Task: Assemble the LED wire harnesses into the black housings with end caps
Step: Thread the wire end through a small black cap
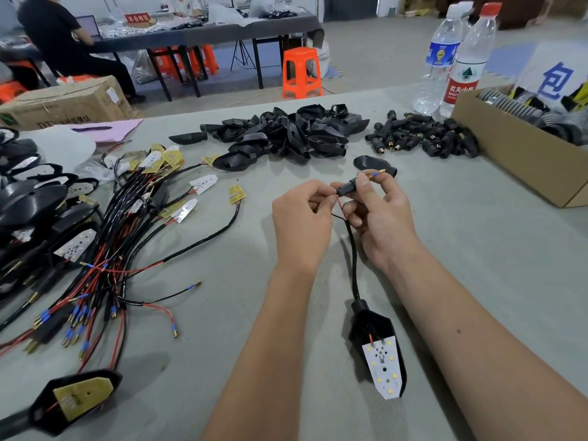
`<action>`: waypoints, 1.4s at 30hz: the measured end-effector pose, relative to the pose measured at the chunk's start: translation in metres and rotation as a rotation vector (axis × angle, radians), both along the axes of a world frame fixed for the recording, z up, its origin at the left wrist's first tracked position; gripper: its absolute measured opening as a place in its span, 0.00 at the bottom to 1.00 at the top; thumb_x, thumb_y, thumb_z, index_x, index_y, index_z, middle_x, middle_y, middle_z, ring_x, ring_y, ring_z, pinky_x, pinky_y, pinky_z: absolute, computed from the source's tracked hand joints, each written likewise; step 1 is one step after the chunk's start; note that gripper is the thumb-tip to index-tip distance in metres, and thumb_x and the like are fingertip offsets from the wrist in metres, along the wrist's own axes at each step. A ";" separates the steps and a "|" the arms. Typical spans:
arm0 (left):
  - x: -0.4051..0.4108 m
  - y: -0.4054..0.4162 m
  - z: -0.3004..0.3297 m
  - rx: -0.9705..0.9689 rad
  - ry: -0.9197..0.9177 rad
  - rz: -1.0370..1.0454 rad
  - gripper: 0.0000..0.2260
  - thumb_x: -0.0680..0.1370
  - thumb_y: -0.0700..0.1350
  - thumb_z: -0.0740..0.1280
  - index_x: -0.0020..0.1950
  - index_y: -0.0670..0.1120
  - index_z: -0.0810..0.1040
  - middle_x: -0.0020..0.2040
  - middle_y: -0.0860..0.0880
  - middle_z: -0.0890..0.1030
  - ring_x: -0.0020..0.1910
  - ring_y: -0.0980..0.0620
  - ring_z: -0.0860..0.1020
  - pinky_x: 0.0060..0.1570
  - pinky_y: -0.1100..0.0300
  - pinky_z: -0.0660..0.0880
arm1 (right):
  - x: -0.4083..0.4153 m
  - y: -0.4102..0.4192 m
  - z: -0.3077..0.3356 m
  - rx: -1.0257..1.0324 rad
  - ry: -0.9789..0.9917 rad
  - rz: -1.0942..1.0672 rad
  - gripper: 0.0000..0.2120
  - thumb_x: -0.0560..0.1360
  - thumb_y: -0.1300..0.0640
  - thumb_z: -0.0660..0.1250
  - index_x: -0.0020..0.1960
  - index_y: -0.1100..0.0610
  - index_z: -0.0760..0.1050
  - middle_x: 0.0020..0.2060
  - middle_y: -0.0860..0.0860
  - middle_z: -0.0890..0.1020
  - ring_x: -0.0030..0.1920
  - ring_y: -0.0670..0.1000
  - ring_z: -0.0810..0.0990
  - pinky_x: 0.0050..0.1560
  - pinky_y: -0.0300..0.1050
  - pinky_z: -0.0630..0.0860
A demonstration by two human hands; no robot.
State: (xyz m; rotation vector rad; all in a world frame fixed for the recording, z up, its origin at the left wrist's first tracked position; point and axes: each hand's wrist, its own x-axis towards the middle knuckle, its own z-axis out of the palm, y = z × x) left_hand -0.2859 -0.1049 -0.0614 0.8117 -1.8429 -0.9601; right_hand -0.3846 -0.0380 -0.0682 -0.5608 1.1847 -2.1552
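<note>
End cap [346, 188] between both hands, wire running near to the housing [377, 340].
Right hand [378, 214] pinched the cap, axis left-right; left hand [302, 218] pinched the red lead [339, 202] at its left end.

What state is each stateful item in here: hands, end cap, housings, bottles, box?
Left hand: pinching the thin wires.
Right hand: gripping the end cap.
End cap: threaded on the wire, terminal poking out.
Near housing: LED board seated, lying face up.
Loose housings: empty, piled.
Water bottles: upright, capped.
Cardboard box: open.
</note>
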 end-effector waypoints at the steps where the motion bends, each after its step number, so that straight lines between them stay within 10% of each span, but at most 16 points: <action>1: 0.000 0.000 0.000 0.020 0.019 0.003 0.10 0.75 0.36 0.74 0.40 0.51 0.84 0.33 0.62 0.81 0.34 0.62 0.78 0.40 0.69 0.75 | 0.000 0.000 0.000 0.004 0.006 0.009 0.03 0.84 0.59 0.65 0.55 0.55 0.71 0.48 0.62 0.87 0.29 0.49 0.76 0.28 0.38 0.69; 11: 0.000 0.004 -0.001 0.485 0.221 -0.055 0.03 0.77 0.36 0.73 0.46 0.44 0.84 0.39 0.44 0.86 0.35 0.51 0.84 0.37 0.63 0.79 | -0.002 0.000 -0.001 -0.032 -0.048 -0.020 0.03 0.84 0.58 0.65 0.56 0.56 0.71 0.49 0.61 0.87 0.30 0.50 0.75 0.29 0.39 0.70; 21: -0.001 0.000 0.000 0.173 0.103 0.004 0.07 0.75 0.36 0.75 0.43 0.48 0.86 0.36 0.54 0.85 0.35 0.58 0.81 0.41 0.65 0.77 | -0.001 0.000 -0.002 0.010 0.089 -0.015 0.04 0.82 0.59 0.69 0.51 0.54 0.74 0.48 0.62 0.87 0.30 0.50 0.75 0.29 0.40 0.70; 30: -0.001 0.009 0.001 0.579 0.197 -0.085 0.04 0.78 0.35 0.71 0.43 0.39 0.83 0.38 0.43 0.86 0.32 0.48 0.84 0.35 0.59 0.80 | -0.007 0.000 -0.005 0.010 0.077 -0.098 0.05 0.80 0.58 0.71 0.52 0.55 0.76 0.47 0.60 0.87 0.29 0.49 0.75 0.28 0.38 0.69; 42: 0.001 0.002 -0.001 0.102 -0.132 -0.021 0.06 0.76 0.42 0.73 0.41 0.50 0.84 0.35 0.54 0.83 0.35 0.56 0.80 0.40 0.60 0.76 | -0.012 0.002 -0.002 -0.008 -0.094 -0.035 0.03 0.80 0.59 0.72 0.53 0.57 0.82 0.43 0.53 0.85 0.33 0.48 0.74 0.29 0.37 0.70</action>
